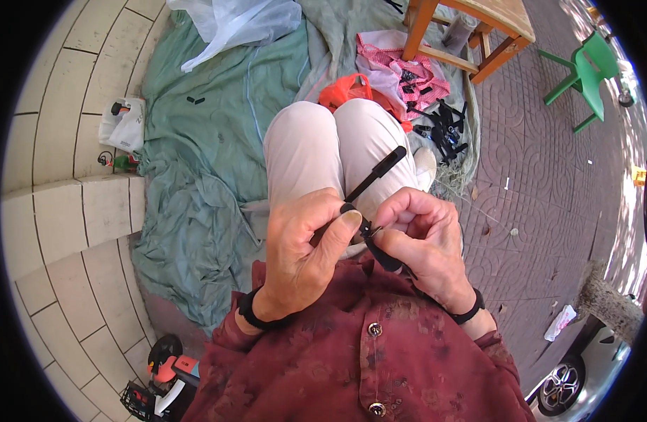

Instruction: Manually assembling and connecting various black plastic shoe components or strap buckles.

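Note:
Above my lap, both hands work on a narrow black strap (375,176) with a rounded end pointing up and away. My left hand (302,257) pinches its middle between thumb and fingers. Close beside it, my right hand (429,246) closes thumb and forefinger on the strap's lower part, by a small dark fitting that I cannot make out clearly. The strap's lower end runs under the right hand and is partly hidden. To the right of my knees, a heap of similar black pieces (450,133) lies on the ground cloth.
A green cloth (197,155) covers the ground, with a clear plastic bag (242,28) on it. Past my knees are a red bag (348,90), a pink-and-white cloth (380,53) and a wooden stool (471,67). A green chair (587,74) stands far right; a tiled ledge (63,204) borders the left.

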`<control>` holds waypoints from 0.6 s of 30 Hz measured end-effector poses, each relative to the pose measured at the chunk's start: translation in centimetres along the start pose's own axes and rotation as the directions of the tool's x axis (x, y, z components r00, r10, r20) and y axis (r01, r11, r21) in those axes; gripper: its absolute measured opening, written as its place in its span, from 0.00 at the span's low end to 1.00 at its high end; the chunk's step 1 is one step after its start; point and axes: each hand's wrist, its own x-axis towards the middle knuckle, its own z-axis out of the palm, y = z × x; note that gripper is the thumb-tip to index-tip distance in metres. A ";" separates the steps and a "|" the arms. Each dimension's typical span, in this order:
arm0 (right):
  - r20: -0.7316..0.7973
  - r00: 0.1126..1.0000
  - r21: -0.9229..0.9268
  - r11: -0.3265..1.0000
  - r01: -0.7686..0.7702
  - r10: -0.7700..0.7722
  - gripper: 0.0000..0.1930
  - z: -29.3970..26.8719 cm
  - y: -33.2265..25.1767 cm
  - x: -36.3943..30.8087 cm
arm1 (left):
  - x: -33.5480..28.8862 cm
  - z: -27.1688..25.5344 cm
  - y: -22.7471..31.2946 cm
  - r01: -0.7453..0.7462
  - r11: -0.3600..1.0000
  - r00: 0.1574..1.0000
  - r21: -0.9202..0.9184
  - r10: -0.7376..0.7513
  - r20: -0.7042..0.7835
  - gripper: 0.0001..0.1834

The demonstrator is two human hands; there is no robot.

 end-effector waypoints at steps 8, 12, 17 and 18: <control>-0.013 0.999 -0.033 0.999 -0.032 0.031 0.03 0.5 -0.6 0.0 | 0.0 0.3 0.2 -0.216 0.946 0.973 0.241 0.230 -0.033 0.07; -0.045 0.997 -0.052 0.996 -0.066 0.063 0.03 0.7 -0.5 -0.1 | -0.7 0.7 -0.5 -0.308 0.880 0.945 0.361 0.326 0.011 0.05; -0.052 0.993 0.027 0.994 -0.104 0.106 0.04 0.6 0.2 -0.1 | -1.2 0.8 -1.8 -0.375 0.831 0.921 0.411 0.383 0.065 0.02; -0.047 0.993 0.024 0.994 -0.106 0.107 0.04 0.6 0.4 0.1 | -1.1 0.7 -1.9 -0.372 0.831 0.922 0.413 0.383 0.060 0.02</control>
